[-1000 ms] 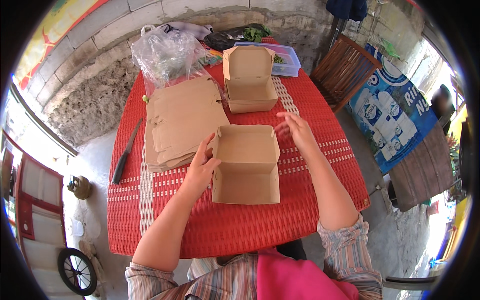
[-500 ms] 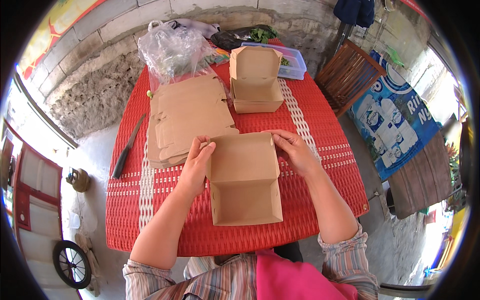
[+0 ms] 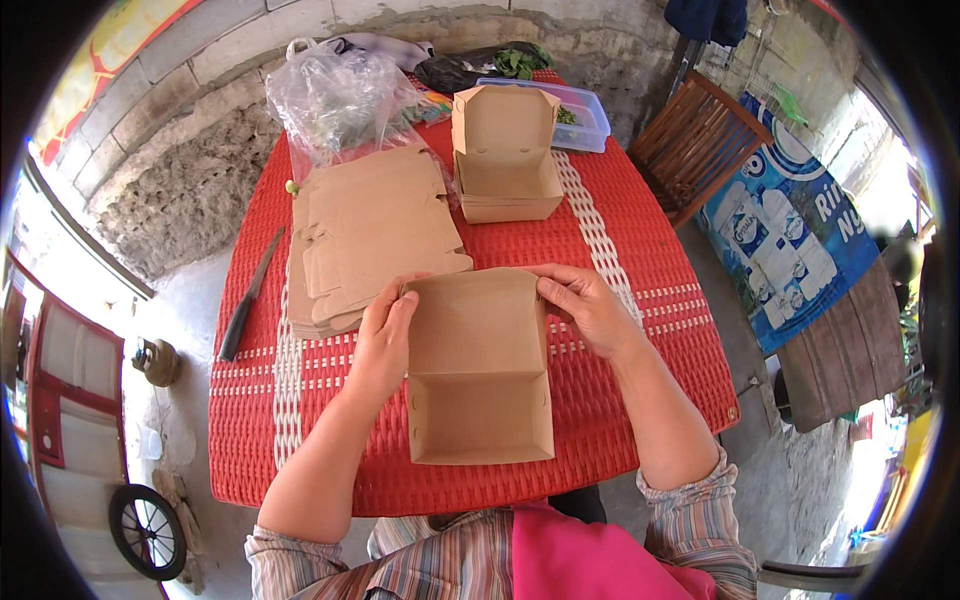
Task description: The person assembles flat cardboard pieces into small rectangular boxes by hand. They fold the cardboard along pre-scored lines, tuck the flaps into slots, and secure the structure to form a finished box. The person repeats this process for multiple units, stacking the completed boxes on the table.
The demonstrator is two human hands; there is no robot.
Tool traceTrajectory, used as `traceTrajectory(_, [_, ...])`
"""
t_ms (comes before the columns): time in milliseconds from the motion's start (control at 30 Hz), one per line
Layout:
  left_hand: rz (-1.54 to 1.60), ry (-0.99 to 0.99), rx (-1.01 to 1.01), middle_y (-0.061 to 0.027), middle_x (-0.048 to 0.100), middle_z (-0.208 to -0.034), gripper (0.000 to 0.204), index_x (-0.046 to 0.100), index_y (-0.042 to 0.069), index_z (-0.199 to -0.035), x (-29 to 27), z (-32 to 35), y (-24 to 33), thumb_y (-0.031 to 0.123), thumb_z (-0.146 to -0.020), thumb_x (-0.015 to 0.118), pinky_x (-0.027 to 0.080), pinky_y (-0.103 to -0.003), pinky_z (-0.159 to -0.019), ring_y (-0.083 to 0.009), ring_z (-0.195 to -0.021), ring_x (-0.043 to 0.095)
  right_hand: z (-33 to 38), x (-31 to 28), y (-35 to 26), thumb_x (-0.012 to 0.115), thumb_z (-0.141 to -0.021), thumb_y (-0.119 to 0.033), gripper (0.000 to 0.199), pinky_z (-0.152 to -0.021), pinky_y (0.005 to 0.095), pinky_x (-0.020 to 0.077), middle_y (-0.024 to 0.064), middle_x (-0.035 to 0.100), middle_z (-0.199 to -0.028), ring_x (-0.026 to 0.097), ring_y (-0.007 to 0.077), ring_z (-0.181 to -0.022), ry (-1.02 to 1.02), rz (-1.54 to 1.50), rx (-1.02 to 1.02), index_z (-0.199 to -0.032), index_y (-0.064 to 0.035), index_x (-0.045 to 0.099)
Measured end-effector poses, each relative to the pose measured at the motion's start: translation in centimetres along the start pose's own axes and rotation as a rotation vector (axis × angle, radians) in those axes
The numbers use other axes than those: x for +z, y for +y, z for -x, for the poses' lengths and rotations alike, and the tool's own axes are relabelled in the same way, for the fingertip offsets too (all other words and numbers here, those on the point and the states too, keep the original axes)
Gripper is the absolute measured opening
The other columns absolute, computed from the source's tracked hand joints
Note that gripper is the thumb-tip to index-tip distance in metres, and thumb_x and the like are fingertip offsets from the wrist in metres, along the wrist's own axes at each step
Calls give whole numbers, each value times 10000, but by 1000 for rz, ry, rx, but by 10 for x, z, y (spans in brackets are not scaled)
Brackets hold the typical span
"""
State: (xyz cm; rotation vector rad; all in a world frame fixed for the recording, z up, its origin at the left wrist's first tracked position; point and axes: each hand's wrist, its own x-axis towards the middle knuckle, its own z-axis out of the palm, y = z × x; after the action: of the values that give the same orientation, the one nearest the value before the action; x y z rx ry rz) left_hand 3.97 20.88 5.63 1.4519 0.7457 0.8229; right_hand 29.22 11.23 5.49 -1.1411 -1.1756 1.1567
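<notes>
An open brown cardboard food box [image 3: 480, 420] is in front of me, its lid raised toward the far side and its inside bare. My left hand [image 3: 385, 335] pinches the lid's left edge, thumb on the near face. At the lid's upper right corner, my right hand [image 3: 585, 305] grips the edge the same way; the fingertips behind the lid are hidden. Just beyond my left hand lies a stack of flat cardboard box blanks [image 3: 375, 230]. Farther back stand folded boxes [image 3: 510, 190], seemingly nested together, the top one with its lid up.
A knife [image 3: 250, 300] with a black handle lies left of the blanks on the red woven table [image 3: 660, 400]. Behind are a clear plastic bag [image 3: 340, 105], a clear tub [image 3: 585, 115] and leafy greens [image 3: 520, 62]. A wooden chair [image 3: 700, 145] stands at the far right.
The box in my hands has shifted slightly left and toward me. Its lid walls now stand folded up more squarely. Both hands keep hold of the lid.
</notes>
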Motion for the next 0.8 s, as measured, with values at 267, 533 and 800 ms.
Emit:
traceTrajectory(267, [-145, -56, 109, -60, 632, -1152, 344, 580, 4, -1292, -4, 0, 8, 165, -1035, 418, 415, -256, -977, -116, -1081, 553, -2, -2, 3, 633, -995, -183, 355, -931, 302, 499, 46, 718, -1115, 649, 112, -997, -53, -57, 83, -1301, -4, 640])
traceTrajectory(533, [-24, -4, 200, 31, 489, -845, 277, 575, -9, -1245, 4, 0, 4, 136, -1030, 478, 338, -214, -699, -54, -773, 390, -6, 7, 14, 655, -978, -136, 194, -866, 262, 495, 15, 718, -1002, 635, 81, -923, 38, -78, 14, -1121, -11, 691])
traceTrajectory(800, [75, -25, 146, -39, 615, -1060, 326, 514, 11, -1322, 16, 9, -5, 218, -1081, 440, 440, -242, -892, -88, -986, 539, -8, 29, 15, 636, -1004, -161, 139, -696, 230, 459, -27, 660, -834, 556, 47, -757, 384, 12, -80, -976, -27, 662])
